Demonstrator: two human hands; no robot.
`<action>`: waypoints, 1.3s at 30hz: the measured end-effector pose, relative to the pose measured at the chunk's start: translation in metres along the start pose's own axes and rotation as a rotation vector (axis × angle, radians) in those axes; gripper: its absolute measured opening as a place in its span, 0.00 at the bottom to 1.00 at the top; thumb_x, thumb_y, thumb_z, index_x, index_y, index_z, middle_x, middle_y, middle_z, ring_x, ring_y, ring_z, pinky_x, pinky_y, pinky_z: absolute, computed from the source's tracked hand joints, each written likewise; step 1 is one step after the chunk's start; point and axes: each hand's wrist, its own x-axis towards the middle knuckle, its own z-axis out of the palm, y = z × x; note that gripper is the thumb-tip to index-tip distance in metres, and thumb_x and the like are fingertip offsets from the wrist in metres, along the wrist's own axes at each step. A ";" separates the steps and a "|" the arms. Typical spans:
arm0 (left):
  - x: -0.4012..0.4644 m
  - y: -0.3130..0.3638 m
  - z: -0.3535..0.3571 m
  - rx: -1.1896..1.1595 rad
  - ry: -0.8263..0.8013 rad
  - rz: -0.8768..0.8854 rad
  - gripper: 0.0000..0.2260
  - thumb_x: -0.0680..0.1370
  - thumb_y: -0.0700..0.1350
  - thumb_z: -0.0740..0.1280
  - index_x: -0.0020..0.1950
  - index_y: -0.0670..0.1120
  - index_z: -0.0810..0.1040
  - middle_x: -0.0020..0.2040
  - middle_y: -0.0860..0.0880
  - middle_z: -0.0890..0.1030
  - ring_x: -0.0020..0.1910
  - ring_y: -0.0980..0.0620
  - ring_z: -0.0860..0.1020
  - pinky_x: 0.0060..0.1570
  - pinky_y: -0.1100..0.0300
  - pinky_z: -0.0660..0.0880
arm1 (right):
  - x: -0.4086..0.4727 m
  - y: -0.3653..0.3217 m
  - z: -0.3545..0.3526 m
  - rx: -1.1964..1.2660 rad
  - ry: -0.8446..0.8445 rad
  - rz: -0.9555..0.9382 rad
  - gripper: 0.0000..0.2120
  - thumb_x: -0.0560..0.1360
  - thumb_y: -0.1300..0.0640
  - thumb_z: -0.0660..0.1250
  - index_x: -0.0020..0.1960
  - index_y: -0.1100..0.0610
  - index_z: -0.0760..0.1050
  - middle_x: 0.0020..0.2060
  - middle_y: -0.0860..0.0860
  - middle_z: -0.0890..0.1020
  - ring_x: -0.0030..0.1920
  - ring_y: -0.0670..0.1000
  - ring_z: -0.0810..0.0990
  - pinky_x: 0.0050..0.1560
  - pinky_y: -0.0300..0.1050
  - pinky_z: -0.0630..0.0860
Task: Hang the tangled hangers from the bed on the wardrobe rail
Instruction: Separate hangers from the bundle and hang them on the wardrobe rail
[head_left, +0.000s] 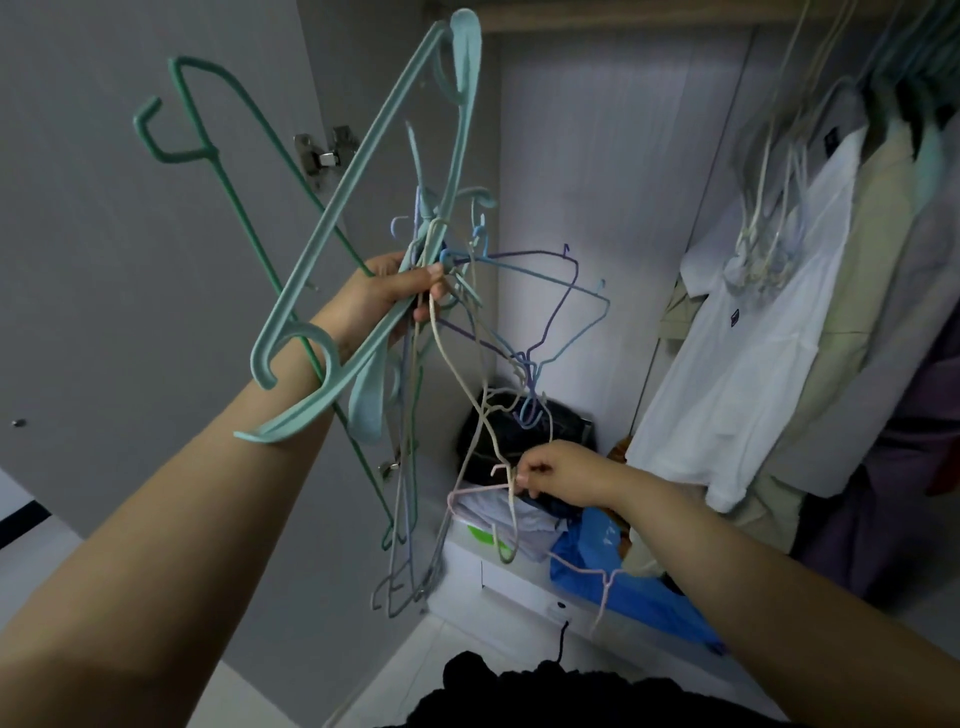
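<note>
Forearms fill the bottom of the shot, both reaching into the open wardrobe. Left hand (400, 291) is curled tight round the necks of a whole bunch of hangers (431, 322), held up high w/ the big teal plastic one (363, 208) and a green wire one (228, 171) sticking out on top. Right hand (550, 475) is lower down, pinching a cream wire hanger (467, 395) where it crosses a pink one (478, 491). Nothing from the bunch is on the rail yet imo; the rail itself isn't clearly in view, just shirts (753, 332) hanging top right. Tip: don't yank. Follow the cream hook back thru the purple and blue loops (566, 312), rotate it free, keep the left grip steady so the rest doesn't drop.
</note>
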 end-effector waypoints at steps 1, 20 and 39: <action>0.000 0.001 0.001 0.024 -0.017 0.000 0.07 0.79 0.38 0.61 0.40 0.42 0.70 0.31 0.50 0.75 0.25 0.56 0.69 0.29 0.66 0.69 | 0.002 0.003 0.004 -0.018 -0.029 0.015 0.08 0.79 0.57 0.62 0.46 0.55 0.80 0.35 0.42 0.79 0.37 0.39 0.76 0.42 0.28 0.71; -0.014 -0.028 -0.024 0.596 0.121 -0.031 0.06 0.72 0.45 0.68 0.37 0.44 0.75 0.29 0.52 0.80 0.26 0.54 0.75 0.29 0.61 0.73 | -0.005 0.020 -0.005 -0.261 0.235 0.303 0.28 0.72 0.27 0.55 0.45 0.52 0.74 0.40 0.47 0.79 0.43 0.51 0.78 0.44 0.47 0.74; -0.027 -0.048 -0.019 0.389 0.377 -0.088 0.12 0.78 0.35 0.66 0.34 0.42 0.76 0.25 0.53 0.78 0.23 0.59 0.72 0.26 0.67 0.71 | -0.010 -0.010 -0.080 0.724 0.880 0.431 0.15 0.80 0.64 0.52 0.59 0.75 0.68 0.40 0.56 0.74 0.30 0.50 0.71 0.34 0.42 0.69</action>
